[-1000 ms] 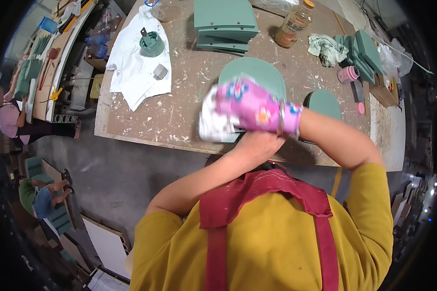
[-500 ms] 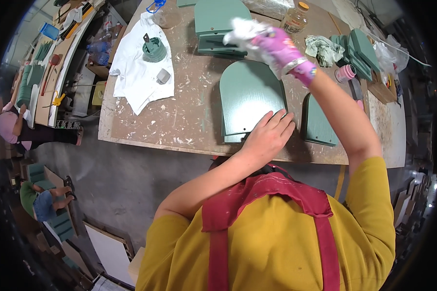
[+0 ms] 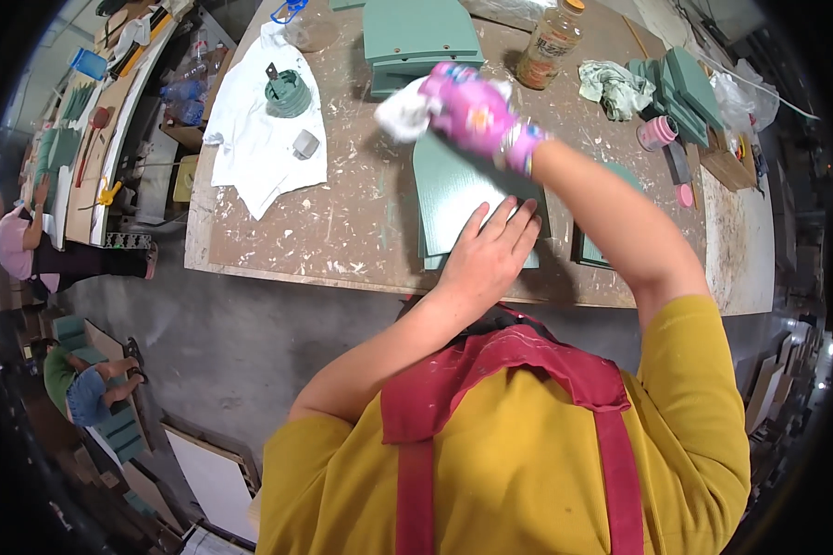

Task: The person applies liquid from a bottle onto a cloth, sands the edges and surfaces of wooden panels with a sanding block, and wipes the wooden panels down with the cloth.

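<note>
A green painted panel (image 3: 455,194) with one rounded end lies stacked on another in front of me, near the table's front edge. My left hand (image 3: 491,250) is bare and rests flat on its near right part, fingers stretched out. In a purple flowered glove, my right hand (image 3: 472,111) is closed around a white cloth (image 3: 403,113). It is over the panel's far rounded end and hides part of it. Whether the cloth touches the panel I cannot tell. More green panels (image 3: 421,32) are stacked just beyond.
On the worktable (image 3: 278,245), a white cloth (image 3: 259,171) holds a green-smeared tub (image 3: 288,95) and a grey block (image 3: 305,144). To the right are a glass jar (image 3: 551,46), a crumpled rag (image 3: 615,90), a pink jar (image 3: 657,134) and further panels (image 3: 690,88). Two people work at far left.
My gloved right hand has swept left and nearer with the white cloth, now across the panel's far end. My left hand has shifted slightly left and stays flat on the panel.
</note>
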A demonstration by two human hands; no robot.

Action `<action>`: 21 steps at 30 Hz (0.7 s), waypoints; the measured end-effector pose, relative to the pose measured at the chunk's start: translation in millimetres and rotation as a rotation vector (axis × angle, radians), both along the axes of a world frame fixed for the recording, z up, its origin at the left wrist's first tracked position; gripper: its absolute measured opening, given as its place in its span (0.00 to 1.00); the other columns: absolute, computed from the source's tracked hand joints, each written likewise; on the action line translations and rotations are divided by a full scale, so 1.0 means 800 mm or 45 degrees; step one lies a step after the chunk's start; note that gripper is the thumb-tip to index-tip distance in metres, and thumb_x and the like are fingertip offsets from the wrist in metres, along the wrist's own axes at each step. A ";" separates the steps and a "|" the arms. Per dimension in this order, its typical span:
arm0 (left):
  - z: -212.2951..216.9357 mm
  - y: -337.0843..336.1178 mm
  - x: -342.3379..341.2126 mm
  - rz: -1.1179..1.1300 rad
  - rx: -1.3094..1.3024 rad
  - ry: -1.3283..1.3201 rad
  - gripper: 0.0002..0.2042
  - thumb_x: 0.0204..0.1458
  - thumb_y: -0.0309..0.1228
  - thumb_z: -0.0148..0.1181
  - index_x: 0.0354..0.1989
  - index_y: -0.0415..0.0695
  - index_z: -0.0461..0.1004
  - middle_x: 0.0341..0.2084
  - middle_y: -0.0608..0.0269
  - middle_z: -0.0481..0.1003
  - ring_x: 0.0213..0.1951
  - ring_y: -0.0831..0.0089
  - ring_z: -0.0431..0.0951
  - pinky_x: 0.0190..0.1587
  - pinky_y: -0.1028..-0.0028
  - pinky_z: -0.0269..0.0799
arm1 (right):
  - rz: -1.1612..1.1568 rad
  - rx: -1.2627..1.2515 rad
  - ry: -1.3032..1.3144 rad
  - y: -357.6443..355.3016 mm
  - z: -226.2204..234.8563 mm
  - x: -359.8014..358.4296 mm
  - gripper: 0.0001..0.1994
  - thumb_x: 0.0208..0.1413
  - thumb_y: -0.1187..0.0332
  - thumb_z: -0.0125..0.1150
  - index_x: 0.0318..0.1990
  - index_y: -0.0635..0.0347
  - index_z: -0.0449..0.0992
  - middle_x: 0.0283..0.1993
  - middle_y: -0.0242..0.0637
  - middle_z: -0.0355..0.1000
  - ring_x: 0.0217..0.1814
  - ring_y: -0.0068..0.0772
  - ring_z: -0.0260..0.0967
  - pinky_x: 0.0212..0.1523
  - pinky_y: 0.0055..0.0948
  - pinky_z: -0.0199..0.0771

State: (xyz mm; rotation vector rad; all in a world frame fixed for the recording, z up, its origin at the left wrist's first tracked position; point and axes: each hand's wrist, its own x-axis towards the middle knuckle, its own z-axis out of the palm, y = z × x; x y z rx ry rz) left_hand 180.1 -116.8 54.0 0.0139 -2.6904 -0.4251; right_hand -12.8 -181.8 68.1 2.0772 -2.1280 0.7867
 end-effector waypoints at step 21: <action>-0.030 -0.137 -0.025 0.369 1.244 -0.041 0.31 0.53 0.38 0.58 0.61 0.35 0.56 0.51 0.38 0.69 0.54 0.50 0.71 0.55 0.63 0.65 | -0.393 0.463 0.186 0.220 0.025 -0.024 0.13 0.49 0.66 0.57 0.43 0.56 0.75 0.42 0.47 0.70 0.41 0.47 0.71 0.42 0.38 0.74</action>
